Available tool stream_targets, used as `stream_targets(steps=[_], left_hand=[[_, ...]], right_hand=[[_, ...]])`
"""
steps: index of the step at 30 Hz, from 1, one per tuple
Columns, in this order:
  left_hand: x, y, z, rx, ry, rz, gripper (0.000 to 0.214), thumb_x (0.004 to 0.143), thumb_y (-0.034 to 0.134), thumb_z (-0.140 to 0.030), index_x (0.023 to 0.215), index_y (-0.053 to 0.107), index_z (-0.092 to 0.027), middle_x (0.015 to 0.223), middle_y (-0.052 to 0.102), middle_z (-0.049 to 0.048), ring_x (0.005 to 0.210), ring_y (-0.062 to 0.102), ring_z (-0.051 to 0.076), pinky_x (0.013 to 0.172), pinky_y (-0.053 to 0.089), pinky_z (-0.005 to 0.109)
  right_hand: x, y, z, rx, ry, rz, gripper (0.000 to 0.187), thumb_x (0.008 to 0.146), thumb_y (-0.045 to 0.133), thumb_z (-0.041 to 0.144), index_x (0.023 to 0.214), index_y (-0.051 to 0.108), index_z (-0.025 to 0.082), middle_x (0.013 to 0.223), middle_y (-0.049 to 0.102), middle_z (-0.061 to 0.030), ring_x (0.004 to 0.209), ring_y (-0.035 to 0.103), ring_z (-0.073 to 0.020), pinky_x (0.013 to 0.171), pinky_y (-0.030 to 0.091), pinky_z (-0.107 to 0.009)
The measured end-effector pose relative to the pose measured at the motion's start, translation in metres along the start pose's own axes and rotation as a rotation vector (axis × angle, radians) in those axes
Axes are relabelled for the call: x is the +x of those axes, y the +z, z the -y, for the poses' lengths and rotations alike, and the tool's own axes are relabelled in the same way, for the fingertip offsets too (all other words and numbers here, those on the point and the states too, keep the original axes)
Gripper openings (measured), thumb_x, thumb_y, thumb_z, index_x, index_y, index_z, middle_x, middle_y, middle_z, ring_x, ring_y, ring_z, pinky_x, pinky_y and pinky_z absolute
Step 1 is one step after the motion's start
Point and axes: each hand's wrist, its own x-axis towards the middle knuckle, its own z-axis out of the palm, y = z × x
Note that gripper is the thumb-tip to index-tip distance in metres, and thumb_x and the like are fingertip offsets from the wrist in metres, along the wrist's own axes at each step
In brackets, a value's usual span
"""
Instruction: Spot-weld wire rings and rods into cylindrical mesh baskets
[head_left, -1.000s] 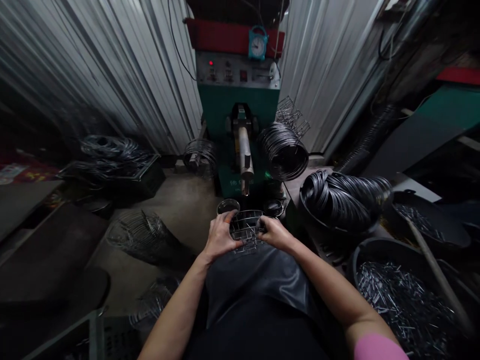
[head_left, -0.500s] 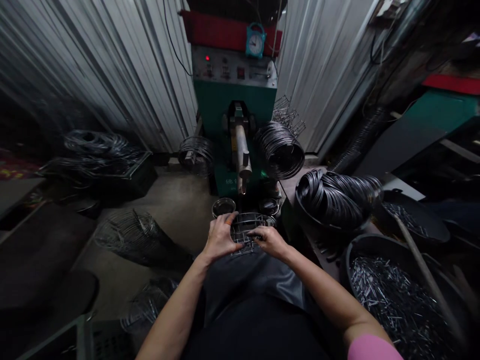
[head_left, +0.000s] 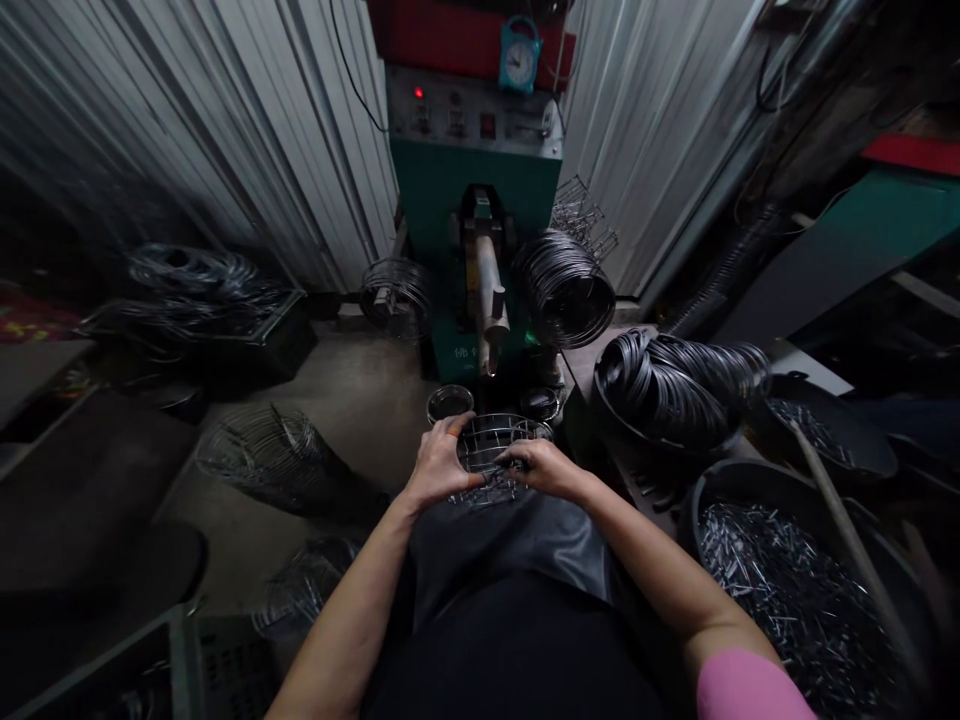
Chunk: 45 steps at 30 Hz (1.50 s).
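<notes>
A small round wire basket [head_left: 491, 445] rests on my lap over a dark apron [head_left: 510, 545]. My left hand [head_left: 439, 465] grips its left rim with fingers curled round the wire. On the right side, my right hand [head_left: 541, 466] pinches the wires inside the basket. Straight ahead stands a green welding machine [head_left: 476, 200] whose metal arm [head_left: 487, 300] points down toward the basket.
A tub of black rings [head_left: 675, 390] and a tub of short metal pins [head_left: 787, 590] sit to my right. Wire coils [head_left: 566, 290] hang by the machine. Finished wire baskets [head_left: 262, 455] lie on the floor to the left. Corrugated metal walls close in behind.
My right hand has moved from the basket's right rim inward onto its wires. The basket has tipped slightly. My left hand keeps its hold.
</notes>
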Motion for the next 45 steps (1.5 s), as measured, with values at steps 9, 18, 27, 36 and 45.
stream_targets(steps=[9, 18, 27, 36, 45], left_hand=[[0.001, 0.001, 0.004, -0.031, -0.006, -0.022, 0.088, 0.049, 0.077, -0.035, 0.127, 0.039, -0.019, 0.122, 0.05, 0.0099, 0.112, 0.048, 0.029, 0.095, 0.04, 0.043], [0.024, 0.009, 0.027, -0.105, 0.069, -0.071, 0.087, 0.05, 0.077, -0.037, 0.127, 0.039, -0.023, 0.122, 0.05, 0.0089, 0.113, 0.049, 0.029, 0.096, 0.041, 0.044], [0.065, 0.017, 0.046, -0.202, 0.102, -0.048, 0.087, 0.05, 0.077, -0.033, 0.128, 0.039, -0.023, 0.125, 0.048, 0.0115, 0.117, 0.047, 0.03, 0.099, 0.039, 0.046], [0.091, 0.015, 0.055, -0.245, 0.044, -0.064, 0.087, 0.049, 0.077, -0.031, 0.127, 0.041, -0.021, 0.124, 0.049, 0.0101, 0.118, 0.046, 0.029, 0.101, 0.037, 0.044], [0.101, 0.011, 0.048, -0.203, -0.024, -0.035, 0.087, 0.045, 0.079, -0.035, 0.124, 0.045, -0.022, 0.119, 0.052, 0.0099, 0.112, 0.05, 0.03, 0.097, 0.04, 0.046]], right_hand=[[0.001, 0.008, -0.004, -0.037, -0.014, -0.097, 0.019, 0.077, 0.064, 0.019, 0.096, 0.068, 0.019, 0.09, 0.07, -0.0052, 0.084, 0.065, -0.0151, 0.074, 0.047, -0.022], [0.017, 0.01, -0.012, -0.217, 0.04, -0.075, 0.022, 0.078, 0.06, 0.017, 0.099, 0.067, 0.022, 0.098, 0.069, -0.0043, 0.087, 0.066, -0.0175, 0.07, 0.048, -0.023], [0.046, -0.006, -0.032, -0.216, 0.052, -0.055, 0.027, 0.075, 0.059, 0.011, 0.1, 0.066, 0.02, 0.097, 0.069, -0.0053, 0.087, 0.065, -0.0182, 0.071, 0.049, -0.025], [0.071, -0.012, -0.056, -0.139, 0.001, -0.108, 0.031, 0.071, 0.059, 0.005, 0.098, 0.066, 0.019, 0.095, 0.067, -0.0047, 0.086, 0.064, -0.0155, 0.074, 0.048, -0.022], [0.075, -0.015, -0.063, -0.087, -0.062, -0.188, 0.02, 0.078, 0.057, 0.01, 0.096, 0.066, 0.016, 0.093, 0.068, -0.0074, 0.087, 0.064, -0.0156, 0.077, 0.048, -0.023]])
